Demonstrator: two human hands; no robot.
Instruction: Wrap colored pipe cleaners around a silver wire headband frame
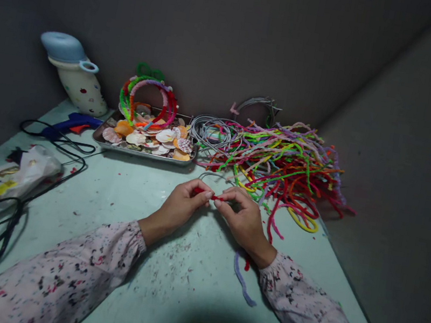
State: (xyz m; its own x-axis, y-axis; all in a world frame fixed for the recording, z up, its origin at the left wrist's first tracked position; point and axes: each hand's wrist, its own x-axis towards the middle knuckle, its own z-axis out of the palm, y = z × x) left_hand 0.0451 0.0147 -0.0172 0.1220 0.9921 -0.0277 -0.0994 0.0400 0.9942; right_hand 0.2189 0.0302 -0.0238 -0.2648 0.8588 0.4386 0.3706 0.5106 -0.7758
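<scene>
Red fuzzy strip [215,198] pinched between both hands, over the table

Clock directions read from the strip, 12 being away from the wearer. Left hand [187,199]: thumb and fingertips closed on the strip's left part. Right hand [246,220]: likewise closed on its right part; fingertips of the two hands near each other. A thin grey wire loop [213,175] arcs just beyond the fingers at 12; whether it joins the strip cannot be told.

Lilac strip [242,279] at 5, lying on the pale green table [103,253]. Wire coils [214,134] between 11 and 12. Heap of multicoloured fuzzy strips [280,166] at 2; yellow ring [303,227] at 3, by the heap's near edge. Metal tray [146,156] of shells [166,135] at 10, colourful wrapped rings [132,95] upright on the shells. Farther at 10: blue-capped bottle [82,87]. Plastic bag [36,168] at 9, black cord [10,243] beside it.
</scene>
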